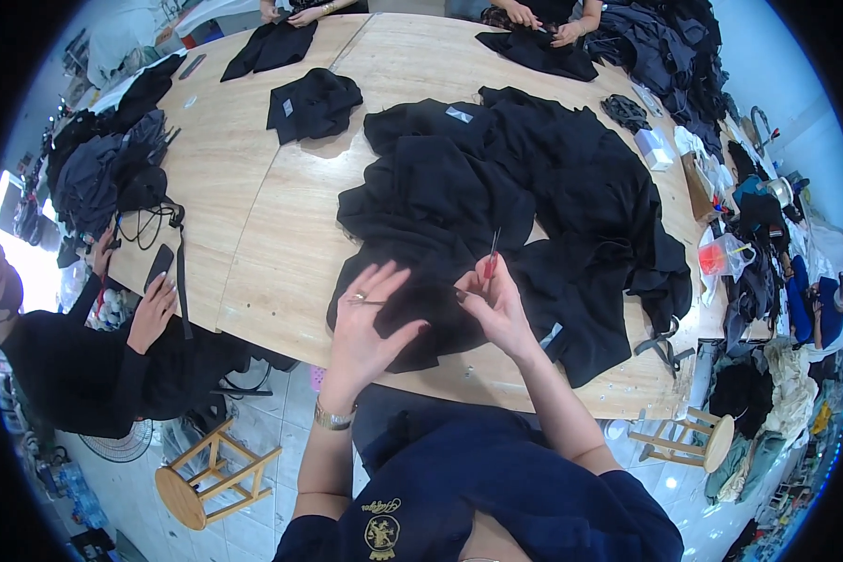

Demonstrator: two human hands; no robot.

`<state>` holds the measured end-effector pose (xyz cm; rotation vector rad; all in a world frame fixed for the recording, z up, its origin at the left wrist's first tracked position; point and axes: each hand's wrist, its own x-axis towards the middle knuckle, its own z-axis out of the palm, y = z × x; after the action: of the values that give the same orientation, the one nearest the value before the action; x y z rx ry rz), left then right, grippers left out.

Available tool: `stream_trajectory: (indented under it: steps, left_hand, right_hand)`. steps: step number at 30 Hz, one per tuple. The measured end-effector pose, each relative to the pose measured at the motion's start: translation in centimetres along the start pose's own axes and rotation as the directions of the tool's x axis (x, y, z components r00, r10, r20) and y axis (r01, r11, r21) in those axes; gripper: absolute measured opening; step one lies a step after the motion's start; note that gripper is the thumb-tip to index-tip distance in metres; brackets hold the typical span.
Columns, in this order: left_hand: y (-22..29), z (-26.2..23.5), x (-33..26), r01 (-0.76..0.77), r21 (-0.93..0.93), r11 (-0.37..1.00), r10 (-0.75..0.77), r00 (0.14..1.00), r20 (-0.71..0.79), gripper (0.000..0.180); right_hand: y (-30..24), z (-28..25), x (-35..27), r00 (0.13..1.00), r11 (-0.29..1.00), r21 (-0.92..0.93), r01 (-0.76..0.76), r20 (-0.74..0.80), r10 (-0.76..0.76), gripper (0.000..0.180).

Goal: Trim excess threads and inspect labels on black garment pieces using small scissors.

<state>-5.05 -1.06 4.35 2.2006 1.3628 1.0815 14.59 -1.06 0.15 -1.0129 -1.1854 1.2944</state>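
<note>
Black garments (440, 187) lie heaped and overlapping on the pale wooden table (281, 244) before me, some with small light labels. Over the nearest black cloth, my left hand (365, 323) is open, fingers spread and thumb apart. A thin dark line crosses its fingers by the ring; what it is I cannot make out. To its right, my right hand (498, 314) is closed on a slim pointed metal tool (494, 251) with red on it, points directed away from me. Whether it is snips or tweezers is too small to tell.
One folded black garment (315, 105) lies farther left. Across the table two people's hands (568, 34) handle black cloth. A person at left has a hand (152, 314) near a phone (159, 267). Dark piles (665, 56) crowd the edges; wooden stools (183, 496) stand below.
</note>
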Motion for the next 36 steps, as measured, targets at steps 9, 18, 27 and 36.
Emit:
stream_trajectory:
  steps: [9,18,27,36]
  left_hand:
    - [-3.0,1.0,0.9,0.514,-0.661,0.546,-0.256,0.854,0.453,0.027]
    - [-2.5,1.1,0.5,0.494,-0.656,0.571,-0.261,0.866,0.426,0.025]
    - [-1.0,1.8,0.4,0.344,-0.669,0.658,-0.285,0.937,0.202,0.023]
    - [-1.3,2.0,-0.1,0.283,-0.726,0.627,-0.303,0.947,0.106,0.021]
  right_hand:
    - [-0.3,-0.2,0.6,0.997,0.982,0.184,-0.026,0.07,0.013,0.021]
    - [-2.1,1.1,0.2,0.967,0.89,-0.44,0.12,-0.153,-0.206,0.029]
    - [-2.3,2.2,-1.1,0.989,0.953,-0.279,0.113,0.126,-0.081,0.019]
    - [-5.7,0.1,-1.2,0.954,0.793,0.578,-0.189,0.299,0.01,0.027]
